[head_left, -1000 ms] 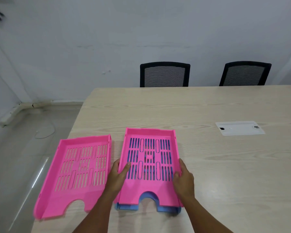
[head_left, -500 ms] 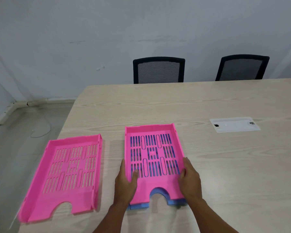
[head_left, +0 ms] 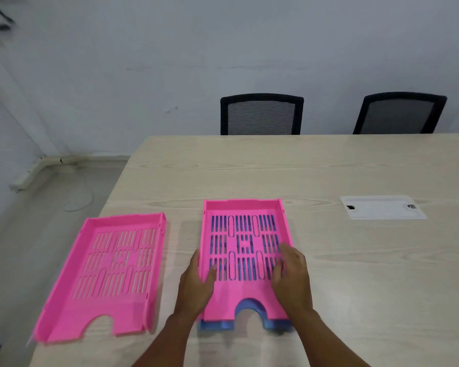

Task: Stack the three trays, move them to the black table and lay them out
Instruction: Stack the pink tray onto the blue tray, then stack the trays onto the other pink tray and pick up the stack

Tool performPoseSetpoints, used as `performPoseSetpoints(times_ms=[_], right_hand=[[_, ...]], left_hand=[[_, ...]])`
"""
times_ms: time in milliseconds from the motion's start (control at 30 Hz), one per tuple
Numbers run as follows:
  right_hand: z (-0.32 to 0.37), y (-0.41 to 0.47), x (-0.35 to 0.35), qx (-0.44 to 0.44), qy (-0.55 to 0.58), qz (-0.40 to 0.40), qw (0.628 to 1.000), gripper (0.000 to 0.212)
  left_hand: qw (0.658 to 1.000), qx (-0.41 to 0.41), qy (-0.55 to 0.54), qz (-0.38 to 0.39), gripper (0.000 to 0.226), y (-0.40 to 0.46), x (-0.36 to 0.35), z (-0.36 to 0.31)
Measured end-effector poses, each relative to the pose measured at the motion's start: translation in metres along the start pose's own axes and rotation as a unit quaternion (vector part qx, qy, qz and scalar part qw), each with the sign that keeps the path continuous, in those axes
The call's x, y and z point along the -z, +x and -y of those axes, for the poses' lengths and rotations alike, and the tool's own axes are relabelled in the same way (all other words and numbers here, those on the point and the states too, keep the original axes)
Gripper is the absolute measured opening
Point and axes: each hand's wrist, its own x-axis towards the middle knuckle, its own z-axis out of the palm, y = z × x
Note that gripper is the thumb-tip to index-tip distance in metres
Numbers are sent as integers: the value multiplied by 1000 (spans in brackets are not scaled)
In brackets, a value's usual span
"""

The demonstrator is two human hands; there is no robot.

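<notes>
1. Left hand (head_left: 195, 284) and right hand (head_left: 292, 276): clasping slotted pink plastic tray (head_left: 245, 256) by both side walls.
2. Nested on blue tray (head_left: 251, 317), pale woodgrain table (head_left: 355, 260).
3. Second pink tray (head_left: 109, 276): alone, leftward, unheld.
4. Legible markings: none.

Place: an office meeting room, as far as I can see.
Table: I stand at a long pale wood-grain table (head_left: 329, 176) with a white cable hatch (head_left: 382, 207) set flush in its top.
Chairs: two black mesh-backed office chairs (head_left: 261, 115) (head_left: 399, 113) are tucked in on the far side.
Desk gear: slotted plastic letter trays (head_left: 112, 274) lie on the table.
Walls: plain white wall (head_left: 223, 49), cable trunking (head_left: 37, 168) along the floor.
</notes>
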Motion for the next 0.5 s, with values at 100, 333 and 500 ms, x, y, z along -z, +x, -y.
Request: performPoseSetpoints(times_ms=[100, 333, 500], right_hand=[[15, 6, -13, 14, 9, 3, 1000, 35], [61, -3, -60, 63, 37, 64, 995, 33], [106, -18, -96, 110, 45, 91, 989, 32]], left_hand=[[1000, -14, 9, -25, 68, 1, 10, 1], [993, -11, -57, -99, 39, -1, 54, 6], [985, -33, -42, -163, 17, -10, 101, 20]])
